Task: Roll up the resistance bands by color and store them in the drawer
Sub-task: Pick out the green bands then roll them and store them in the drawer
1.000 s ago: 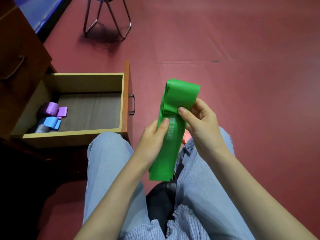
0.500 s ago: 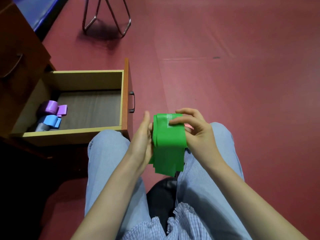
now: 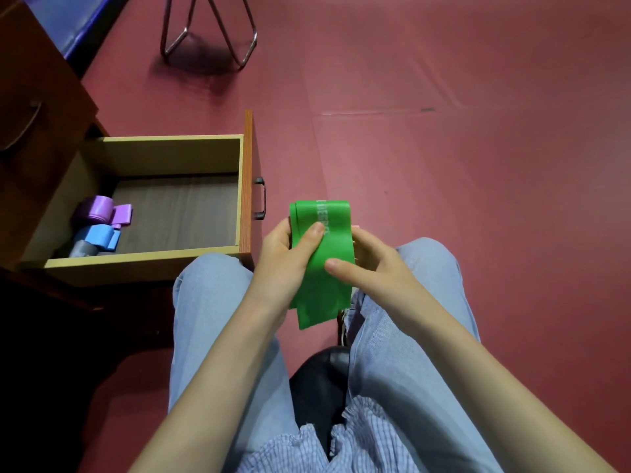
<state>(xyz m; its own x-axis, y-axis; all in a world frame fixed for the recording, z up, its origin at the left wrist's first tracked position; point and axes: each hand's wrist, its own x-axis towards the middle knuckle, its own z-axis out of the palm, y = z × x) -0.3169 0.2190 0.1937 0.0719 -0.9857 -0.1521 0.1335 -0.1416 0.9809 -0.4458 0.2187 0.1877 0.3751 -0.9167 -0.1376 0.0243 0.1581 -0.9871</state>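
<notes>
My L hand (image 3: 285,257) & R hand (image 3: 374,268) both pinch green resistance band (image 3: 327,257), folded flat. Should roll tight, edges aligned, thumbs pressing.

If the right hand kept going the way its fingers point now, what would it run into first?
The right hand points leftward, thumb pressed on the green band. It meets that band at once, then probably the left hand gripping the band's other side. The open drawer lies further left; depth unclear.
</notes>
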